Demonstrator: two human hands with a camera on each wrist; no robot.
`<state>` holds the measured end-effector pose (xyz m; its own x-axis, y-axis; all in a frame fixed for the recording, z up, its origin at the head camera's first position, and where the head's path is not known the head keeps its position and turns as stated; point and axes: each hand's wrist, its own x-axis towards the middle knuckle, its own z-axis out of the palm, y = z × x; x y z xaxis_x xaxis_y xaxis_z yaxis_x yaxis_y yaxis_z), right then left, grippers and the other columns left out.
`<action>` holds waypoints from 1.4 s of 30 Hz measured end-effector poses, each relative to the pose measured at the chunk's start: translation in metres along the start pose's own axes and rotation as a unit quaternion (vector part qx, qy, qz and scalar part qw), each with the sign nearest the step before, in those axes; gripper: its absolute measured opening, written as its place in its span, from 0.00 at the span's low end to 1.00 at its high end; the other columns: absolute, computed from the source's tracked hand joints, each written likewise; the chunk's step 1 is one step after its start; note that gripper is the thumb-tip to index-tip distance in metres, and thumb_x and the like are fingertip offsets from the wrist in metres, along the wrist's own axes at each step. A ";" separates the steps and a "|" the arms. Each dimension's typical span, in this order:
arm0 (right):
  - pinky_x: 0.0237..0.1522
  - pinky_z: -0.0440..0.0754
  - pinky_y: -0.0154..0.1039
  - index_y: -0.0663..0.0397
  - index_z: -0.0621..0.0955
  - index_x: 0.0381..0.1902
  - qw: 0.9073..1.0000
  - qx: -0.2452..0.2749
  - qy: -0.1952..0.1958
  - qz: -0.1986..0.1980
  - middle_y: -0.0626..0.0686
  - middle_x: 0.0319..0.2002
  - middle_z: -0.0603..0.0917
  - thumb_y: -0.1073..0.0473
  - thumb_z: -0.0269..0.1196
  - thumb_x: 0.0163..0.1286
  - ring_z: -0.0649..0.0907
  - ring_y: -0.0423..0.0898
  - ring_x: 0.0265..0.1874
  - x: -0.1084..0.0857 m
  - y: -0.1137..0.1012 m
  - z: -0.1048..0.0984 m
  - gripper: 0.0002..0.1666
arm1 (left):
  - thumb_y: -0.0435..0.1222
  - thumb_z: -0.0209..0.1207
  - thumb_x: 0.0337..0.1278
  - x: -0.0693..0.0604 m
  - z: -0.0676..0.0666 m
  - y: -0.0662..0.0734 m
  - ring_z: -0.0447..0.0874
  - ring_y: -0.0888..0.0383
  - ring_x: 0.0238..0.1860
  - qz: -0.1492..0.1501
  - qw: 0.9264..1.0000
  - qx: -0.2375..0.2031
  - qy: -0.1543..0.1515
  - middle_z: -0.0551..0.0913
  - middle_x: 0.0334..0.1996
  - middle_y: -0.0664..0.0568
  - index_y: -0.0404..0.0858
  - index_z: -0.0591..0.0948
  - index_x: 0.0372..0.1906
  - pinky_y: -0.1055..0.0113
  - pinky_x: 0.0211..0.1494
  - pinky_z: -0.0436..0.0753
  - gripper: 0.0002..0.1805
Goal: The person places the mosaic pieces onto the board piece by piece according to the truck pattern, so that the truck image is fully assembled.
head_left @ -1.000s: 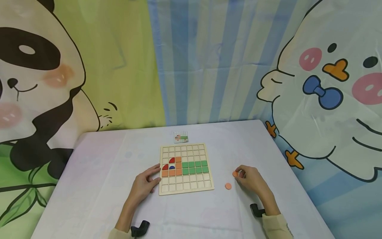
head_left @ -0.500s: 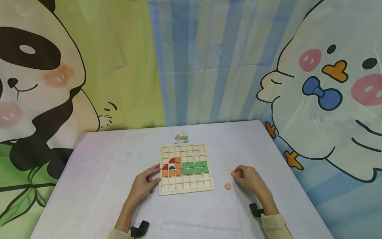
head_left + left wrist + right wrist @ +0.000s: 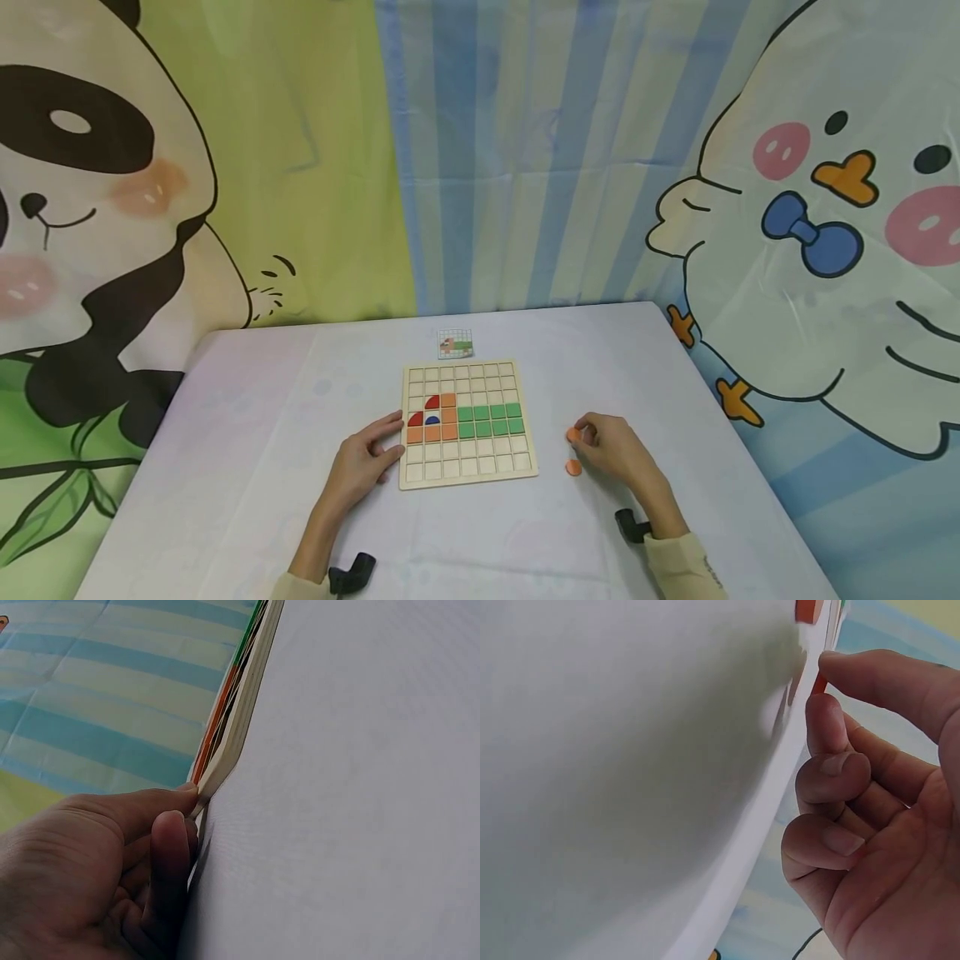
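A wooden grid board (image 3: 467, 472) lies on the white table, with orange, red, blue and green tiles in several of its squares. At its left edge rests my left hand (image 3: 362, 461), index finger and thumb against the rim. The left wrist view shows the index fingertip on the side of the board (image 3: 244, 712). Right of the board, my right hand (image 3: 617, 448) pinches an orange disc (image 3: 573, 435) between thumb and index finger. In the right wrist view only a sliver of that disc (image 3: 820, 683) shows. A second orange disc (image 3: 573, 468) lies on the table just below the right fingertips.
A small picture card (image 3: 455, 343) with a coloured grid pattern lies behind the board. The white-covered table (image 3: 247, 467) ends at a patterned cloth backdrop (image 3: 510, 158). A black device (image 3: 632, 527) sits at the right wrist and another (image 3: 352, 573) at the left.
My right hand has moved left toward the board with the orange disc in its fingers, and now hovers by the second disc. The left hand and the board have stayed in place.
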<state>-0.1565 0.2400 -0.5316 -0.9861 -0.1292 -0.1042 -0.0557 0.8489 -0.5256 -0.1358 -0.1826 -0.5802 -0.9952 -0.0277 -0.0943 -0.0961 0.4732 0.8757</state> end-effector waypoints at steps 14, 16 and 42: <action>0.23 0.72 0.32 0.58 0.87 0.49 1.000 0.014 -0.020 -0.008 0.45 0.25 0.80 0.58 0.73 0.70 0.76 0.40 0.19 0.002 -0.023 0.012 0.14 | 0.33 0.72 0.63 -0.001 -0.001 -0.002 0.75 0.60 0.17 0.002 1.000 -0.006 0.000 0.86 0.65 0.56 0.46 0.84 0.68 0.69 0.20 0.76 0.27; 0.22 0.71 0.32 0.57 0.87 0.48 0.999 0.014 -0.027 -0.014 0.45 0.24 0.80 0.57 0.73 0.71 0.76 0.39 0.17 0.003 -0.026 0.015 0.13 | 0.33 0.72 0.63 -0.001 -0.002 -0.003 0.75 0.60 0.17 0.002 1.000 -0.009 0.001 0.87 0.64 0.56 0.46 0.84 0.68 0.69 0.20 0.76 0.27; 0.26 0.72 0.30 0.56 0.88 0.42 0.993 0.011 -0.033 -0.110 0.43 0.26 0.79 0.59 0.73 0.70 0.75 0.37 0.25 0.010 -0.056 0.035 0.08 | 0.33 0.72 0.63 0.000 0.002 -0.002 0.75 0.60 0.17 0.005 1.000 0.000 0.007 0.82 0.71 0.58 0.44 0.84 0.67 0.69 0.20 0.74 0.27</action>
<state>-0.1582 0.1728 -0.5329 -0.9380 -0.3442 -0.0403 -0.2642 0.7855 -0.5596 -0.1356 -0.1823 -0.5829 -0.9963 -0.0347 -0.0781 -0.0852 0.4733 0.8768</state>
